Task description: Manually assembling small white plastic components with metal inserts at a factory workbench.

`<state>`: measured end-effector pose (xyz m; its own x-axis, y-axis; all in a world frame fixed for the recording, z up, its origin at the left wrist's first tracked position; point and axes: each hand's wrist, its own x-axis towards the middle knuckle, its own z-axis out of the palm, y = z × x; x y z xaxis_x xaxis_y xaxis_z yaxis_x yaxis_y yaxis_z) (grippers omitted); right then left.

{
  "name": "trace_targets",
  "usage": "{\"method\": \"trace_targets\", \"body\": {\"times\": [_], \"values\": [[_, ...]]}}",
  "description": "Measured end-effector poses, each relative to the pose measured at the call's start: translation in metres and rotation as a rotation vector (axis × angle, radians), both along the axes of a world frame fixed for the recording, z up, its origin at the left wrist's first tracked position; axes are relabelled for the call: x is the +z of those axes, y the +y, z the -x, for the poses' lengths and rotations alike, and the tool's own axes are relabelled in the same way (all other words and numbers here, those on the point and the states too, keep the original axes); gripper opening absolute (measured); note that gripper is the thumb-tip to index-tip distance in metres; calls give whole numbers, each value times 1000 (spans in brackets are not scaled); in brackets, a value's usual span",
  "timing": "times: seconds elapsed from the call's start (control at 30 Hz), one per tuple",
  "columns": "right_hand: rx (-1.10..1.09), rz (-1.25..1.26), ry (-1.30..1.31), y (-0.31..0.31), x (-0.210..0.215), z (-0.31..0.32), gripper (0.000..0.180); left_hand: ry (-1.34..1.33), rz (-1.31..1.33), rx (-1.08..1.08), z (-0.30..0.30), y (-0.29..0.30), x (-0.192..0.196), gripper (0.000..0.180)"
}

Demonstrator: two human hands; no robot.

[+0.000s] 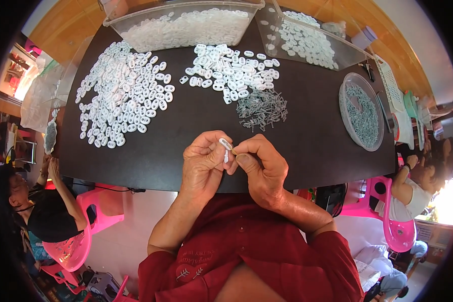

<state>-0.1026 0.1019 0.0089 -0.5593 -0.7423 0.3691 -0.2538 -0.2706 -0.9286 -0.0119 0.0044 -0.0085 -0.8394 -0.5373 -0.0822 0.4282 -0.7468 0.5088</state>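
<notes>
Maroon shirtfront (221,221) lay nearest. Above the tabletop (312,146), the left grip (204,160) pinched one slotted white oval (225,144), seemingly unfinished; what the right grip (263,168) held was unclear. Heaped ovals (231,70) and grey screws (261,108) apparently remained.

Left: crumpled clear plastic bag (39,104) lies near the table edge; person in black shirt (53,219) sits by bright-pink plastic chair (109,206). Right: second pink plastic chair (395,230), white perforated plastic tray (390,86).
</notes>
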Motion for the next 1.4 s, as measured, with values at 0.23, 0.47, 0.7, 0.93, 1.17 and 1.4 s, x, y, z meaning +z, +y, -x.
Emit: {"method": "trace_targets", "body": {"times": [0.23, 0.47, 0.7, 0.93, 1.17, 1.4], "values": [[14, -21, -11, -2, 6, 2, 10, -3, 10, 7, 0, -1, -4, 17], [-24, -74, 19, 6, 11, 5, 12, -53, 83, 60, 1, 2, 2, 16], [-49, -171, 58, 13, 9, 12, 11, -176, 174, 102, 1, 4, 9, 16], [-89, -344, 105, 26, 17, 40, 10, -365, 448, 90, -2, -9, 22, 12], [-37, -278, 156, 22, 13, 35, 11, -652, 1581, 383, 10, -20, 25, 6], [-155, -236, 315, 19, 7, 48, 11, -731, 1892, 360, 14, -44, 29, 11]]}}
